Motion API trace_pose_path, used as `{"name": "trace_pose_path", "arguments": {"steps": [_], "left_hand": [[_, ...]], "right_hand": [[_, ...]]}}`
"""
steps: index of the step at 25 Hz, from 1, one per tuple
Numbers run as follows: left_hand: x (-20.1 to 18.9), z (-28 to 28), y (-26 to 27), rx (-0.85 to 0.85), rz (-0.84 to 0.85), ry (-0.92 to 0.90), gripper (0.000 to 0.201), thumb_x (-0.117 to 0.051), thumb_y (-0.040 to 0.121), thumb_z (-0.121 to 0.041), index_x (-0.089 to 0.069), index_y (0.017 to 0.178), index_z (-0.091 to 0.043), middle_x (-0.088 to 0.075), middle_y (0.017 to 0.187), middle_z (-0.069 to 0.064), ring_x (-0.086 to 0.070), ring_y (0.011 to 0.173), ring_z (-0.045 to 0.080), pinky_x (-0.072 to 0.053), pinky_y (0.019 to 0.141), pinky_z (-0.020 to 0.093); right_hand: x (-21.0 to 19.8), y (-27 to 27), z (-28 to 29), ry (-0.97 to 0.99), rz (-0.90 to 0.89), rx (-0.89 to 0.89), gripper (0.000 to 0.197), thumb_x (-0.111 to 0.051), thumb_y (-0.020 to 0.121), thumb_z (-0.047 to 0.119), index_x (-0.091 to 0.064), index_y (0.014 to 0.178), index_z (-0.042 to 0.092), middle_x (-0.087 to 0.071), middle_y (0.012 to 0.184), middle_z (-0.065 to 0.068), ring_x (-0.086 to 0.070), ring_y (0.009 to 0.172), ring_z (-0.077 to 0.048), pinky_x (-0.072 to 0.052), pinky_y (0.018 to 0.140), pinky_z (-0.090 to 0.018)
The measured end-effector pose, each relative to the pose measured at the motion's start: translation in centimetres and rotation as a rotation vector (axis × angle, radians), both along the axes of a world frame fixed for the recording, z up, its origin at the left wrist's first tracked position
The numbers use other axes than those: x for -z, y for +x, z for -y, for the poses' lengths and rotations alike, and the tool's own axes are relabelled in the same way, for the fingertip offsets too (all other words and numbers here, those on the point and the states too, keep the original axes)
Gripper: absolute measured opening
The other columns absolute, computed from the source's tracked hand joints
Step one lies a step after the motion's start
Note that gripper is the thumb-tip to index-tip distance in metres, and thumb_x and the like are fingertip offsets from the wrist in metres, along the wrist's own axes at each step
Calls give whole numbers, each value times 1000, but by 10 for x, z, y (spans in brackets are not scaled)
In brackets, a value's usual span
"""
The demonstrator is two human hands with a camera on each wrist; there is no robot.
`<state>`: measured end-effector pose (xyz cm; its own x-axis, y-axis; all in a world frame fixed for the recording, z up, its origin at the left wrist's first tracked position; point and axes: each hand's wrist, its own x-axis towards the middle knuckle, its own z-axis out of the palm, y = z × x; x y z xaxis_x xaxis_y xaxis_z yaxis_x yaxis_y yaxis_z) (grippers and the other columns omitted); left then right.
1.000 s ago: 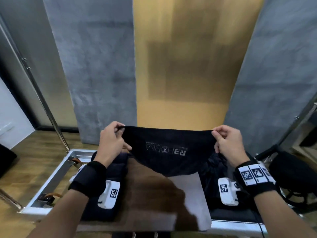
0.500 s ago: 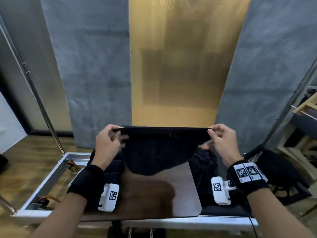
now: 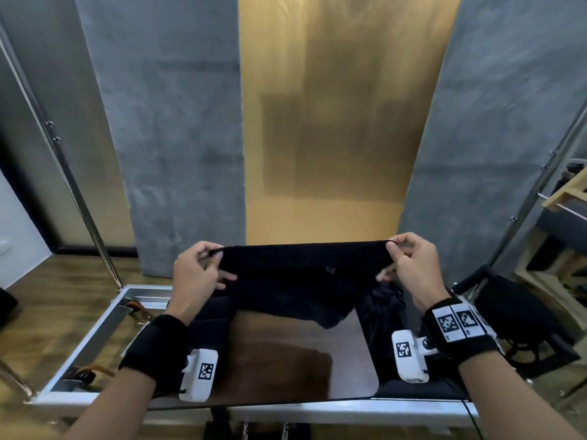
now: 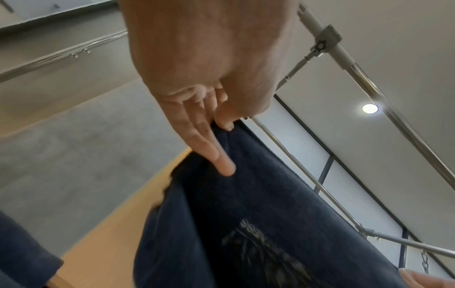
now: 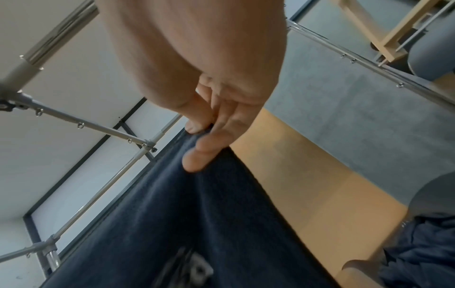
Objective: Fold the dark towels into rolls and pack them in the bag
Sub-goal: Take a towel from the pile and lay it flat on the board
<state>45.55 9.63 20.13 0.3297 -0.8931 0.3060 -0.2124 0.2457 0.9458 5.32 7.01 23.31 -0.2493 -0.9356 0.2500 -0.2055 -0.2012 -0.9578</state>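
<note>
Over the table (image 3: 286,354), the towel (image 3: 295,281) now hangs doubled.

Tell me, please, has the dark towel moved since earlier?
Yes. The dark towel has swung rightward; its hanging tip now nears the right edge of the table.

Printed logo (image 4: 261,253) on towel (image 3: 298,281) blurred, unreadable in both wrist views. Dark heap (image 3: 386,300) behind towel partly hidden, identity unclear.

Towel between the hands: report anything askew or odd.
The towel hangs unevenly: its top edge is stretched level between the left hand and right hand, but the bottom sags lower toward the right. No damage visible.
</note>
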Motion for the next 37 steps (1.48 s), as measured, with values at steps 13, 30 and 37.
{"name": "trace_pose_path", "arguments": {"steps": [13,30,37], "left_hand": [[-5,0,11,19,-142,-7,4,-70,101,-10,-72,97,-12,-73,77,13,-70,48,32,-56,41,33],[115,1,3,50,-142,499,32,-59,107,-15,-72,87,6,-76,88,27,-79,81,35,-67,72,44],[171,-23,-27,194,544,682,49,-58,103,-27,-45,58,-15,-70,70,16,-66,59,25,-54,61,42]], "right_hand": [[-6,-15,2,-35,-58,63,14,-69,98,16,-73,85,15,-58,55,-13,-40,32,-22,-35,37,-22],[141,9,-14,254,131,17,28,-69,100,18,-77,76,7,-77,85,-16,-74,93,-37,-64,83,-45],[229,-5,-59,739,-201,-15,28,-64,102,13,-73,77,4,-76,68,-7,-58,39,-27,-45,40,-29]]}}
